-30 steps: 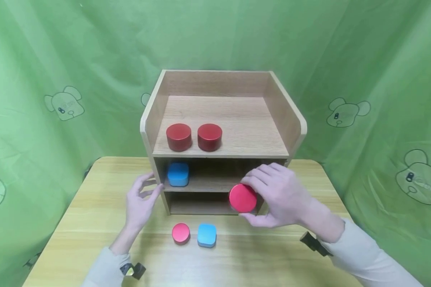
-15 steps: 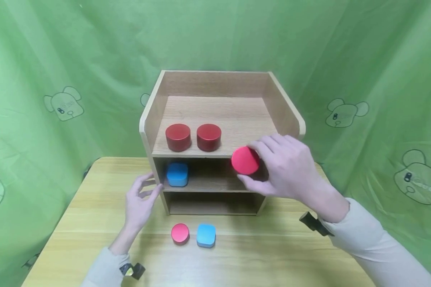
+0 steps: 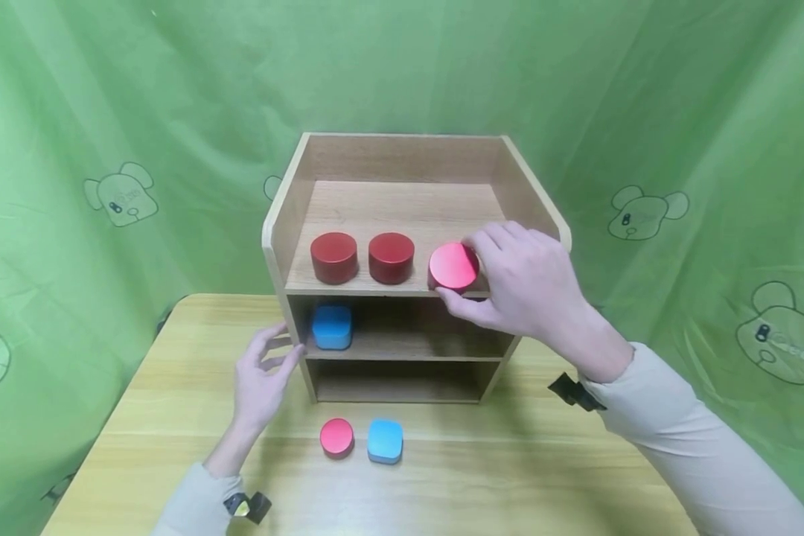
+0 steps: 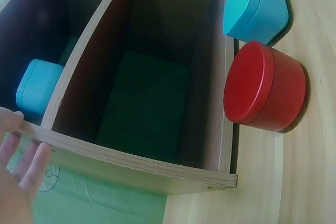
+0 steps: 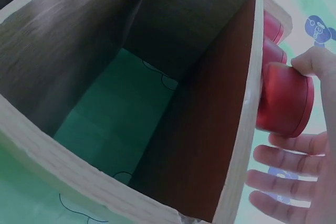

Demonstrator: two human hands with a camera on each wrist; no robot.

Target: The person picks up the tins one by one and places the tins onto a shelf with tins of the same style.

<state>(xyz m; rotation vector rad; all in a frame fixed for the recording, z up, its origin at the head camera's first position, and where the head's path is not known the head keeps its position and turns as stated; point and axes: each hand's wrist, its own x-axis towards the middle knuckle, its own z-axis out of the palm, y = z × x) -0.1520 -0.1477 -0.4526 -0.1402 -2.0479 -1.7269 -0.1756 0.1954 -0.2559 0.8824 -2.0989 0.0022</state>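
My right hand [image 3: 525,279] grips a round red tin [image 3: 452,266] between thumb and fingers, low at the front edge of the top board of a wooden shelf [image 3: 402,205]. In the right wrist view the held tin [image 5: 286,100] lines up with two other red tins. Those two, a left red tin [image 3: 334,258] and a middle red tin [image 3: 391,258], stand along the same front edge. My left hand [image 3: 263,380] holds the shelf's left side panel, thumb at the front edge and fingers outside. A blue square tin [image 3: 332,327] sits close by on the middle level.
On the wooden table [image 3: 174,417] before the shelf stand a smaller-looking red tin [image 3: 337,437] and, to its right, a blue square tin [image 3: 385,441]. A green curtain [image 3: 402,67] hangs behind and at both sides.
My right hand has raised the red tin from in front of the lower levels to the top board, beside the two red tins. My left hand has stayed at the side panel.
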